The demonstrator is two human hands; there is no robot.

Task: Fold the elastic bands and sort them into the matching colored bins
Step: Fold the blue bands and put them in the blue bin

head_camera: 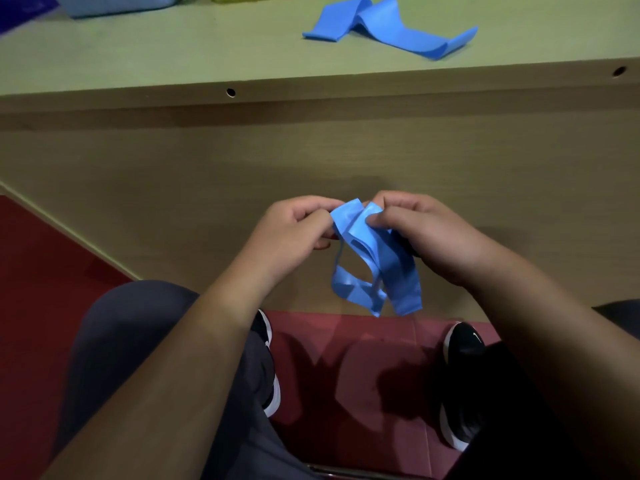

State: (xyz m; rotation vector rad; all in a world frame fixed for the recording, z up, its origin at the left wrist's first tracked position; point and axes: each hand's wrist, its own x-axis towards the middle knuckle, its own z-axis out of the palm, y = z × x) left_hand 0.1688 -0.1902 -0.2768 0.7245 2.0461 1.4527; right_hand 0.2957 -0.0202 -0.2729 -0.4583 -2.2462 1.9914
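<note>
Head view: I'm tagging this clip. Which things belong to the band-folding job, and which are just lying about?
Job: blue band, pinched by left hand and right hand; second blue band on the table; blue bin at top left.
Lying about: black shoes; red floor.

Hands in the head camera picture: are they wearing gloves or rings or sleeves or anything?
No, nothing. The left hand and the right hand are bare, with no gloves, rings or bracelets showing. The left forearm and the right forearm are bare too: no sleeve, watch or band shows on either as far as the picture reaches.
</note>
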